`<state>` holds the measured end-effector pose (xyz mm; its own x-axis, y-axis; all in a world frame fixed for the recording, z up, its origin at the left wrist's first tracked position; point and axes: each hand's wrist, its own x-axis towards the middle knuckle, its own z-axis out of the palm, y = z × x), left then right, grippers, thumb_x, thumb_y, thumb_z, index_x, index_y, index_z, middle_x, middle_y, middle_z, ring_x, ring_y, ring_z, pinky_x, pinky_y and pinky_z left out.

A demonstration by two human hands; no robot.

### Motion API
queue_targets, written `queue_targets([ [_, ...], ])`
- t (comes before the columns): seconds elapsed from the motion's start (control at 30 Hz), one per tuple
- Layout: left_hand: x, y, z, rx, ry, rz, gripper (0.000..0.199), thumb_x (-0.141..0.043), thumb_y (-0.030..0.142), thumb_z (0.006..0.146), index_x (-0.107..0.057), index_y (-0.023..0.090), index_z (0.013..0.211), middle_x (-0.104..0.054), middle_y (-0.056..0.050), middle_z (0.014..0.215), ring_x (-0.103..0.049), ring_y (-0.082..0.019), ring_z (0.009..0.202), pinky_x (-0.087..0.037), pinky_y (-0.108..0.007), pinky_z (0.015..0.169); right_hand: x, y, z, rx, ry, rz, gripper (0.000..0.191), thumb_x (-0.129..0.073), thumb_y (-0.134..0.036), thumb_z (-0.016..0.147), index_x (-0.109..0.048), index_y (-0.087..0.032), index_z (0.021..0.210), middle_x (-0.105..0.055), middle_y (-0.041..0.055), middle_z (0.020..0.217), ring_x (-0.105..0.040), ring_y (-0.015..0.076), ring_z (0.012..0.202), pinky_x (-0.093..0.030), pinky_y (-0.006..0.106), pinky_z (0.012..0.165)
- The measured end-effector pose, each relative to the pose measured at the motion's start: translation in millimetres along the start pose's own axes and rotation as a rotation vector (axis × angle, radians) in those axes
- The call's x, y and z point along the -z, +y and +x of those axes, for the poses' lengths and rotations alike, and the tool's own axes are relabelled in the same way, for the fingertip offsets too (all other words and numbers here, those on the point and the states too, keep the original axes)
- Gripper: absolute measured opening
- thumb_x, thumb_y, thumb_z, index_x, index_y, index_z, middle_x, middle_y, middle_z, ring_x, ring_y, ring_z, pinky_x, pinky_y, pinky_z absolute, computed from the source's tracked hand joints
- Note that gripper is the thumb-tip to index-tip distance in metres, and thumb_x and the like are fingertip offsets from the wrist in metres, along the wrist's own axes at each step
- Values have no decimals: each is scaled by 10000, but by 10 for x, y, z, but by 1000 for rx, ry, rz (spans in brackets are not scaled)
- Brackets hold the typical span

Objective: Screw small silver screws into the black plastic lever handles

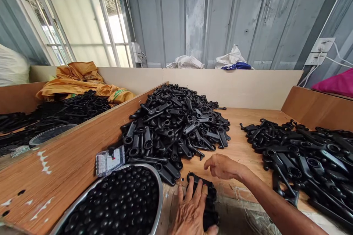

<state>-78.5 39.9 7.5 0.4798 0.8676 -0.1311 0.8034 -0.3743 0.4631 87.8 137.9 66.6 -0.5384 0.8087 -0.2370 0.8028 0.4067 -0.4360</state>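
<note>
My left hand (191, 211) lies flat on a small stack of black plastic lever parts (209, 202) at the near edge of the wooden table (242, 147), fingers spread over the top piece. My right hand (224, 166) hovers just above and behind that stack, fingers loosely curled, with nothing visibly held. A big heap of the same black parts (176, 125) rises just beyond both hands. A second heap (303, 154) spreads to the right of my right forearm.
A metal bowl full of small black caps (121, 198) sits at the lower left, with a small clear plastic box (109, 160) by its rim. A wooden divider (68, 154) separates another bin of black parts (63, 112) and orange bags (79, 80).
</note>
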Motion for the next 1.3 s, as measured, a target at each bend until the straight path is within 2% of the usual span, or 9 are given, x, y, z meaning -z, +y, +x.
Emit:
queue_targets([
  [0.27,-68,-29,-9,-9,90,7,802,-577,424,746,-277,176,1447,-153,-55,1542,-11,-308,1423,64,-597,1105,-2,31,265,-105,104,-71,244,-567,-321,916,-608,-138,1073,-629,60,1074,-626,200,929,-534,382,796],
  [0.4,-30,2,-21,6,66,3,796,-560,413,747,-260,198,1452,-142,-26,1543,-20,-295,1426,19,-596,1116,-80,117,122,34,-3,-48,216,-582,-305,907,-629,-123,1015,-648,44,1007,-637,175,846,-546,331,719],
  [0.53,87,104,-24,52,-10,20,811,-555,376,718,-275,154,1446,-126,-50,1541,-28,-314,1424,-25,-614,1114,-137,199,-88,207,-104,-50,177,-597,-281,900,-647,-120,953,-662,14,874,-642,153,766,-546,323,705],
  [0.67,157,172,-32,85,-58,49,809,-532,393,725,-284,112,1442,-121,-71,1542,-26,-312,1423,-21,-592,1121,-194,255,-94,305,-79,-92,138,-604,-232,894,-649,-130,976,-670,25,902,-645,156,805,-538,352,759],
  [0.83,181,151,-33,116,-33,66,778,-531,364,736,-308,104,1435,-141,-92,1539,-62,-298,1420,-41,-550,1138,-289,280,-50,388,-23,-132,134,-602,-143,870,-656,-133,991,-669,34,929,-634,159,824,-520,327,737],
  [0.97,201,60,8,159,4,105,667,-452,304,803,-344,50,1411,-203,-141,1522,-160,-292,1411,-158,-521,1137,-305,230,-126,435,33,-149,335,-541,45,761,-703,-169,961,-662,23,903,-618,138,793,-445,235,663],
  [1.07,202,-7,59,191,44,150,556,-333,266,886,-372,53,1398,-280,-146,1505,-250,-266,1391,-252,-464,1124,-284,202,-139,470,46,-153,436,-505,90,702,-723,-202,940,-647,5,871,-601,121,773,-391,204,622],
  [1.2,250,17,174,222,99,231,478,-265,162,920,-443,69,1353,-404,-147,1458,-352,-230,1352,-304,-388,1108,-263,223,-74,498,26,-155,240,-550,19,759,-684,-164,839,-612,-8,805,-548,108,689,-389,216,599],
  [1.3,340,123,326,249,135,298,441,-301,46,886,-557,141,1233,-528,-125,1360,-491,-236,1246,-416,-391,1008,-262,283,-32,464,26,-136,69,-577,-94,841,-619,-135,806,-589,-6,796,-532,113,669,-440,250,617],
])
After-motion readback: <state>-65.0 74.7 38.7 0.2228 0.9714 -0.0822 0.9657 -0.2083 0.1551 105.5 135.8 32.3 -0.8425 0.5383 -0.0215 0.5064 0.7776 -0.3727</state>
